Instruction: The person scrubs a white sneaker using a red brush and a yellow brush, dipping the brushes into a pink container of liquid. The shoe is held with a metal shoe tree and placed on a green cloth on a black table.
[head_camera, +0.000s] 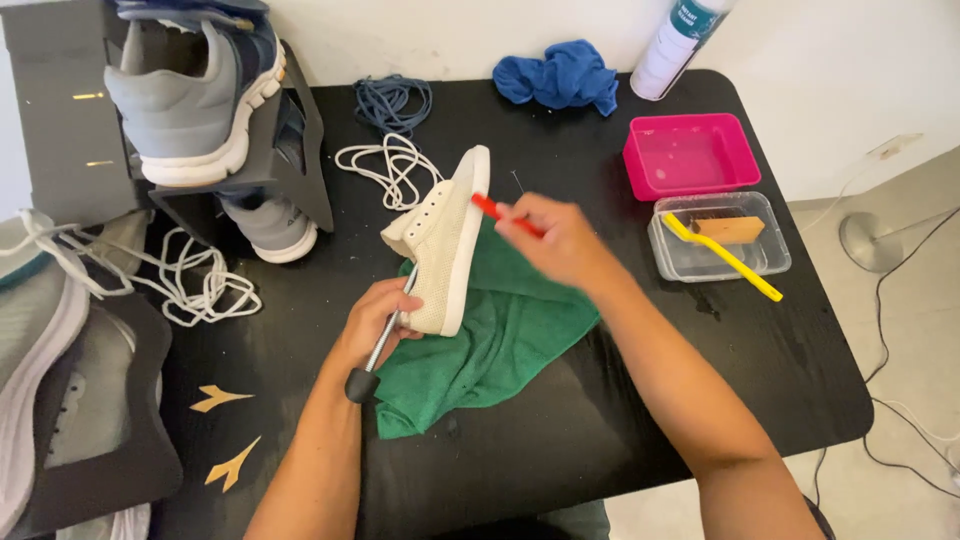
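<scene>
Gripping a metal rod with a black knob, the left hand (375, 318) props a cream shoe (440, 245) on its side over a green cloth (500, 340) on the black tabletop (600, 420). Right hand (562, 240) is closed on a red-handled brush (500, 215) at the sole edge. Laces (390, 165) are already out; scrubbing looks under way, with the wiping apparently still to do.

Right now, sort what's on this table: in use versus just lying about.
In use: left hand gripping metal rod that carries cream shoe; right hand holding red-handled brush at the sole; green towel beneath.

Lying about: blue cloth, pink tub, yellow brush in clear tub, spray can, white laces, grey sneaker.
</scene>
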